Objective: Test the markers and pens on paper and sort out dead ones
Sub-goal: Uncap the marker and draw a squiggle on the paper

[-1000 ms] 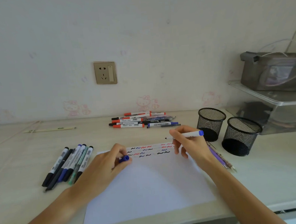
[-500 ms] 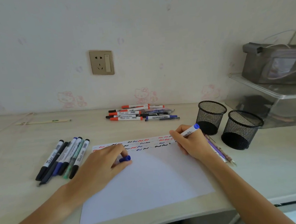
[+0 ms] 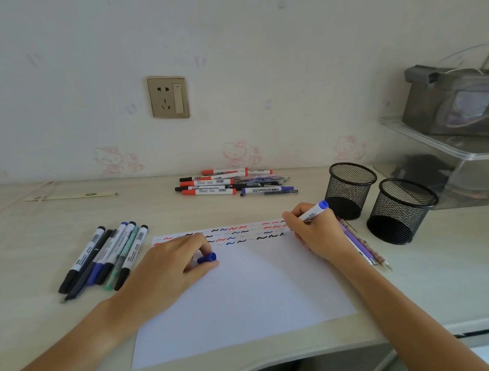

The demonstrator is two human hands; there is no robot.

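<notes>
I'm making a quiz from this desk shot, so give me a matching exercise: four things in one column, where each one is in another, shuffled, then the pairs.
Things:
1. blue cap
2. blue-ended marker
3. purple pens
4. red and black markers

Places:
A. on the desk by the wall
B. held in the right hand
C. pinched in the left hand
D. on the desk beside the paper's right edge

Pairs: 1-C, 2-B, 3-D, 4-A

Two bare forearms reach in from the near edge — no sleeves, no watch, no rings or bands at either wrist. The left hand (image 3: 168,274) and right hand (image 3: 316,232) are ungloved — nails short and unpainted where they show.
</notes>
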